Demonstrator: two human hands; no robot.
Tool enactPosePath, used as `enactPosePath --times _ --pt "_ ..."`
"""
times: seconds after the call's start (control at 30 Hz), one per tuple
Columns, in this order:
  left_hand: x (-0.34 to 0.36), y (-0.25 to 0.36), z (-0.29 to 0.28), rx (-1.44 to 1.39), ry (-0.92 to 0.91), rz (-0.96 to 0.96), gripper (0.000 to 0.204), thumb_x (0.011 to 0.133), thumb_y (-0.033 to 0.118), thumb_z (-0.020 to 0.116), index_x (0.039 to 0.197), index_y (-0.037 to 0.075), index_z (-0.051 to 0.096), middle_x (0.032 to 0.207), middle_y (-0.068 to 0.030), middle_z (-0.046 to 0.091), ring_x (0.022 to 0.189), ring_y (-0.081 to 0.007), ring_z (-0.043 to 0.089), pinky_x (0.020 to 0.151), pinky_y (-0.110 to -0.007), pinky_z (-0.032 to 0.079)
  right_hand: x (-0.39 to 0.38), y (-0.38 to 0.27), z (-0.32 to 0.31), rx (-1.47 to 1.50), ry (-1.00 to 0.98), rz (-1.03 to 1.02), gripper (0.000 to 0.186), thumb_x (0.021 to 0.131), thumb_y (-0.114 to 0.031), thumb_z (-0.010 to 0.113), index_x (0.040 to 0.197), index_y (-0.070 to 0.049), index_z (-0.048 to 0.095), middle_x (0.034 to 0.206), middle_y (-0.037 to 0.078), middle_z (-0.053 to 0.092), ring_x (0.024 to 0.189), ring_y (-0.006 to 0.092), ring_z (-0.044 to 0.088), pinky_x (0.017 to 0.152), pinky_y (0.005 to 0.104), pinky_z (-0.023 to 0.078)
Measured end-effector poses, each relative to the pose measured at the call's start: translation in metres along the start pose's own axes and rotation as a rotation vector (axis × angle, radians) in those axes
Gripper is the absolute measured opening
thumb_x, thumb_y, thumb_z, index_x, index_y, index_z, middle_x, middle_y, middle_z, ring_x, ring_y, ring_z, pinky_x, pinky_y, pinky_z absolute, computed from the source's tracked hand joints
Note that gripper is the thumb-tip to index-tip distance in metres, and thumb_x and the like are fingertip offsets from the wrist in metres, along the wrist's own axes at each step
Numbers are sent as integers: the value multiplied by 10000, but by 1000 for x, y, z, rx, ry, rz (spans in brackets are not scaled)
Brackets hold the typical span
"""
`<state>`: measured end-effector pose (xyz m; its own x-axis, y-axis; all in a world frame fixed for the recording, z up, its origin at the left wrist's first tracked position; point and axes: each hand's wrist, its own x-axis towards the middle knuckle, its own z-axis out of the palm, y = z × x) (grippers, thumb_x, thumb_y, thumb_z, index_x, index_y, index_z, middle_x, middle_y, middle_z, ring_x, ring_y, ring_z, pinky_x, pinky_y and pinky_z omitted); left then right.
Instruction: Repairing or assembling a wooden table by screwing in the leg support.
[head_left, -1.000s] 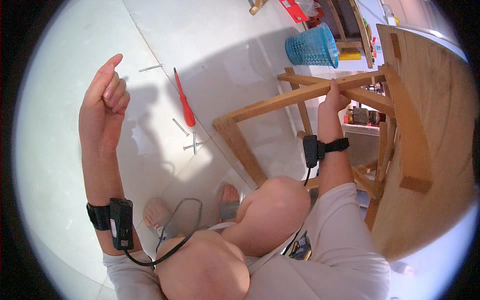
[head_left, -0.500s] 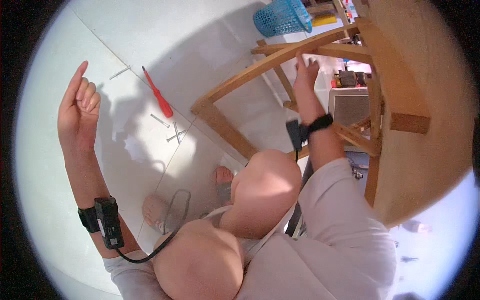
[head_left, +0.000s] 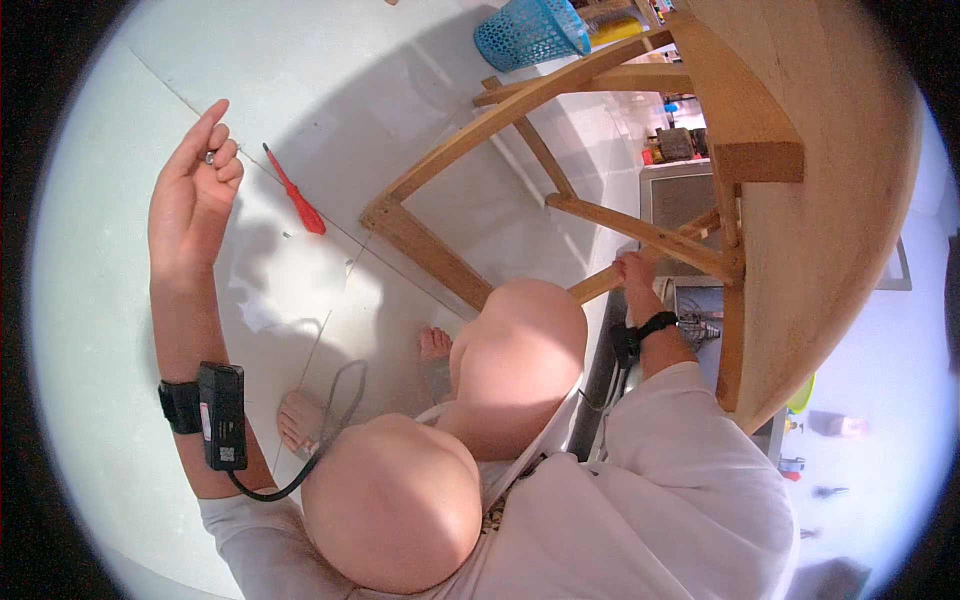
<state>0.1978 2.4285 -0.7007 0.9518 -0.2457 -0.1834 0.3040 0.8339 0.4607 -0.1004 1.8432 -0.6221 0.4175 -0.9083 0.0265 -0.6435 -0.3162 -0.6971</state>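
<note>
My left hand (head_left: 200, 195) is raised over the floor at the left, forefinger stretched out and the other fingers curled. A small silvery bit shows at its curled fingers; whether it is held or lies behind is unclear. Right of that hand a red-handled screwdriver (head_left: 294, 190) lies on the pale floor. My right hand (head_left: 637, 272) has its fingers round the end of a lower wooden rail (head_left: 598, 284). That rail belongs to a tipped piece of wooden furniture (head_left: 430, 250) with a broad curved panel (head_left: 850, 200). The bolts are hard to make out in the glare.
A blue mesh basket (head_left: 530, 35) stands at the far side. Behind the wooden frame is a grey-brown panel (head_left: 680, 210) with small items above it. A black cable (head_left: 290, 520) runs from my left wrist device. My bare feet (head_left: 300, 420) are on the floor.
My right hand has come down toward me from the upper part of the frame to the lower rail. My left hand has shifted right, nearer the screwdriver. The whole view has moved slightly.
</note>
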Motion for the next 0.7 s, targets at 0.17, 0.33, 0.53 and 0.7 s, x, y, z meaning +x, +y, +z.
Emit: enactPosePath --times 0.17,0.33,0.53,0.7 --pt "16 -6 12 56 -10 -3 328 860 77 470 1132 -100 425 807 -33 419 673 -68 370 564 -183 343 6 -10 -41 423 103 -142 234 777 -212 580 912 -44 488 790 53 515 644 158 532 523 281 463" --pt "22 7 15 37 -49 -34 303 849 35 445 1113 -115 436 885 -90 483 788 -124 466 687 -208 421 28 -17 -51 399 94 -122 310 788 -287 581 977 -74 459 858 32 474 723 149 495 596 310 450" --pt "18 -18 16 44 -96 -128 317 857 -16 361 1149 -141 364 1125 -241 456 1062 -242 467 908 -269 422 27 -32 -45 517 129 73 296 805 -340 502 984 -106 516 952 23 522 934 162 469 788 333 383" --pt "14 -31 42 182 -454 -207 361 893 69 359 1214 -90 314 1203 -246 414 1130 -244 435 904 -249 427 51 -22 -68 542 84 88 287 802 -336 513 988 -118 521 935 36 529 920 152 481 788 316 393"
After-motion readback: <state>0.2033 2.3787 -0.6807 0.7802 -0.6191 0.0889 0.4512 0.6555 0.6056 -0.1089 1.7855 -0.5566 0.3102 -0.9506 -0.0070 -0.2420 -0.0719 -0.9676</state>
